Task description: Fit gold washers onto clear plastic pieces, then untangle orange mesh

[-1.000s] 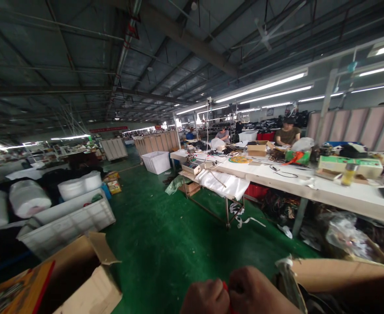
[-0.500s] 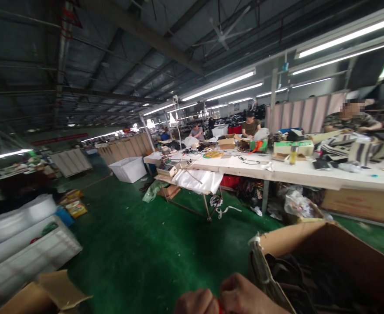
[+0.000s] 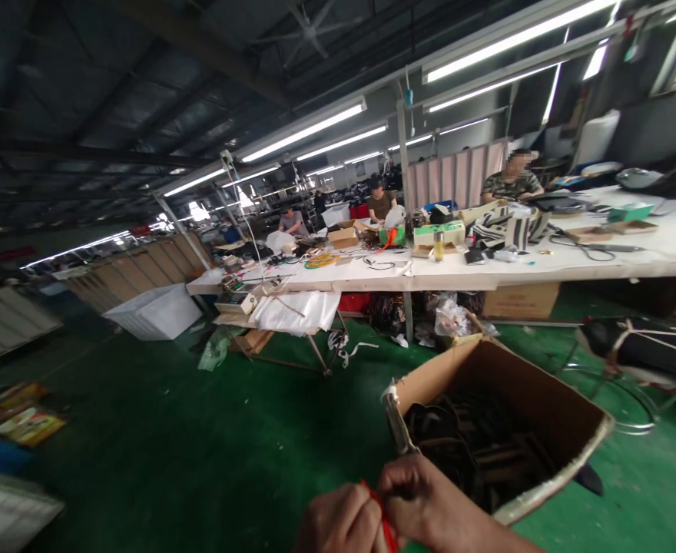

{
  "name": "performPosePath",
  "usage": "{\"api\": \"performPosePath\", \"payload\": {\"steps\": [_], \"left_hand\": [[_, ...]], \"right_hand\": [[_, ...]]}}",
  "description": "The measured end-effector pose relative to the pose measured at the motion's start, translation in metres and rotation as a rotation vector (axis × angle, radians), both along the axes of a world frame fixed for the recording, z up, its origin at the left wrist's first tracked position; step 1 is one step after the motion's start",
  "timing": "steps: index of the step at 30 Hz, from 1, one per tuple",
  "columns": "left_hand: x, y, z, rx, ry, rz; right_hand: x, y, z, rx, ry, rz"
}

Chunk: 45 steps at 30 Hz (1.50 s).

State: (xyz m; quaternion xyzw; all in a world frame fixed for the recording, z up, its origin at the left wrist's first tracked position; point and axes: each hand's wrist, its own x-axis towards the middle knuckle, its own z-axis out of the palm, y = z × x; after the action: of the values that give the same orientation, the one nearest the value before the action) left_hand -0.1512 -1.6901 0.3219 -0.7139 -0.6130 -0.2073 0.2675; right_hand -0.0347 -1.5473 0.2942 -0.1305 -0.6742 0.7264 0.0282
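At the bottom of the view my left hand (image 3: 338,518) is closed, its fingers curled tight. My right hand (image 3: 422,495) is pressed up beside it, also closed, with thumb and forefinger pinched together. Between the two hands shows a thin red strip (image 3: 379,508), gripped by both; its lower part is hidden, and its exact kind cannot be made out. Just beyond my right hand stands an open cardboard box (image 3: 568,468) on the green floor, holding dark straps or fabric pieces (image 3: 482,438).
A long white worktable (image 3: 465,270) crosses ahead, covered with goods; several people sit behind it. A white bin (image 3: 157,315) stands at the left. To the right is a stool (image 3: 631,418) bearing a black bundle (image 3: 654,346). Yellow packages (image 3: 30,422) lie at the left edge.
My view has swung to the right, bringing the stool and more of the cardboard box into sight. Both hands stay together, and more of the red strip shows between them.
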Motion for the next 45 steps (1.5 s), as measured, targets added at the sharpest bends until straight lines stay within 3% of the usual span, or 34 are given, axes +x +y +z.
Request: {"api": "performPosePath", "payload": {"steps": [3,6,9,14,17,20,25,31,36,39,45], "left_hand": [[0.014,0.028,0.001,0.004,-0.109,-0.079],[0.025,0.056,0.003,-0.017,-0.251,-0.138],[0.036,0.087,0.009,-0.065,-0.407,-0.205],[0.057,0.140,0.010,-0.120,-0.605,-0.453],[0.079,0.157,0.005,-0.128,-0.639,-0.526],[0.105,0.165,0.000,-0.142,-0.608,-0.567],[0.154,0.178,-0.003,-0.123,-0.538,-0.579],[0.233,0.211,-0.007,-0.100,-0.635,-0.577],[0.302,0.247,0.013,-0.246,-0.753,-0.600],[0.339,0.269,0.027,-0.331,-0.780,-0.603],[0.407,0.305,0.034,-0.181,-0.529,-0.678]], "right_hand": [[0.020,0.017,-0.002,-0.225,0.052,-0.094],[0.041,0.033,0.001,-0.292,0.120,-0.189],[0.065,0.049,0.011,-0.211,0.138,-0.324],[0.111,0.068,0.033,-0.078,0.096,-0.581],[0.140,0.065,0.040,-0.001,0.016,-0.689],[0.167,0.060,0.034,0.057,-0.089,-0.781],[0.212,0.067,0.021,0.143,-0.073,-0.871],[0.283,0.104,0.029,0.066,-0.005,-0.857],[0.357,0.144,0.034,-0.003,0.097,-0.901],[0.400,0.165,0.037,0.046,0.135,-0.926],[0.473,0.179,0.044,0.237,0.046,-1.097]]}}
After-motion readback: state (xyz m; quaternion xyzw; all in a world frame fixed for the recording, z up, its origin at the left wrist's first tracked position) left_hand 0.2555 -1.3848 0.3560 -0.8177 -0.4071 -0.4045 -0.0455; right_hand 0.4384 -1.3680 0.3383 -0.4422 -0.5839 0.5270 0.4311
